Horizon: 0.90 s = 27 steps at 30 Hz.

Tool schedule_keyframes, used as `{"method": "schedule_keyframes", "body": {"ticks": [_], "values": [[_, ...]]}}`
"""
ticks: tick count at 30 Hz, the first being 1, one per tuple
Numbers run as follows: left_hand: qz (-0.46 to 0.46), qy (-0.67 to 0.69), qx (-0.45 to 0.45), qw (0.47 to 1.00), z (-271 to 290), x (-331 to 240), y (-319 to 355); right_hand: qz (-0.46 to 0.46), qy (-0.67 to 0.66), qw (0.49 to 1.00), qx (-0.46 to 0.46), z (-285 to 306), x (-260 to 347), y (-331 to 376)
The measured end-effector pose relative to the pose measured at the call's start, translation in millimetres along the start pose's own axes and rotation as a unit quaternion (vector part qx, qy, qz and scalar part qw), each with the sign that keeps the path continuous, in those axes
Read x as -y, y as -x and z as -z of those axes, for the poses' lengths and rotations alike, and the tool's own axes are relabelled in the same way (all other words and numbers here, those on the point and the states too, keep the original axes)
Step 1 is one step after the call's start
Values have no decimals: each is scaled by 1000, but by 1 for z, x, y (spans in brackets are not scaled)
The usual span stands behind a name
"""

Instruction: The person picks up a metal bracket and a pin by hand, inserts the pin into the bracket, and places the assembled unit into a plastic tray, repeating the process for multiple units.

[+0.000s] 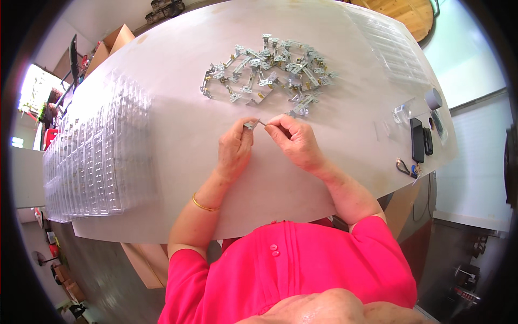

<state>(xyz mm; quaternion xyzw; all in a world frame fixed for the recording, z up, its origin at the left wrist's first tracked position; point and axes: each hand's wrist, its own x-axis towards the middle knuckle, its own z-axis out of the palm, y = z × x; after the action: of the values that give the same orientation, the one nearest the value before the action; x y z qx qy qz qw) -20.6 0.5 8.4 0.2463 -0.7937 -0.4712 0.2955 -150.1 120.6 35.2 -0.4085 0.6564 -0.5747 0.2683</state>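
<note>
Near the middle of the table, my left hand (236, 147) pinches a small silver metal bracket (249, 125) between thumb and fingers. My right hand (300, 144) is closed close beside it, its thumb and forefinger on a thin metal rod (263, 123) that points toward the bracket. Whether rod and bracket are joined is too small to tell. Just beyond my hands lies a loose heap of metal fittings (267, 81), silver with some brass-coloured parts. Its near edge comes close to my right fingertips.
Stacked clear plastic trays (108, 156) fill the table's left side. More clear trays (388, 48) lie at the far right. Along the right edge are a grey round roll (433, 99), a black phone-like object (417, 140) and a keyring (407, 168). A cardboard box (116, 40) stands beyond the far left.
</note>
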Motion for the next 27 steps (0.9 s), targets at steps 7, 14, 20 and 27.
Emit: {"method": "schedule_keyframes", "body": {"ticks": [7, 14, 20, 27], "values": [[-179, -106, -18, 978, -2, 7, -1, 29, 18, 999, 14, 1, -1, -1], [-221, -200, -15, 954, -3, 7, -2, -47, -78, 992, 92, 2, -2, 0], [-256, -246, -10, 935, -4, 3, 0, -116, -191, 969, 105, 10, 1, -6], [-278, -270, -16, 922, -7, 3, 1, -101, -136, 980, 104, 7, -12, -6]]}}
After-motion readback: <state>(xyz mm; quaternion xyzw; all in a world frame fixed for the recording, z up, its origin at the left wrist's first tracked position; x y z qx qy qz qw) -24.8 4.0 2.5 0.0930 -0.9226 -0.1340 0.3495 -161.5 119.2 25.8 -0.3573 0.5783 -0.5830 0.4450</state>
